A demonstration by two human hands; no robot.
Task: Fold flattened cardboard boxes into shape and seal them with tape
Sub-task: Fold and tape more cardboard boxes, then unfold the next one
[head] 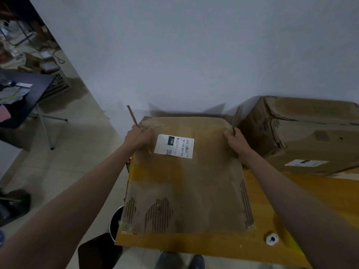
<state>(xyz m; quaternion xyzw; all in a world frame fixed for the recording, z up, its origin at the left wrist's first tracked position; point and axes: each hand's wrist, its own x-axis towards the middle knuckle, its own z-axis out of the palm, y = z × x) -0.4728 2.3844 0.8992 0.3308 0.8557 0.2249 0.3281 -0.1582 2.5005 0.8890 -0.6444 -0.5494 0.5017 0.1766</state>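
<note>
Cardboard lies flat at the desk's (pixel 223 243) left edge: we see the box (pixel 186 181) gripped at its far corners, left hand (pixel 138 137) and right hand (pixel 236 141) each curled around one.

Head-worn — downward (close) over table (pixel 223 243)

bare forearms with no sleeves showing, bare hands, dark shoes (pixel 179 261) below
</note>
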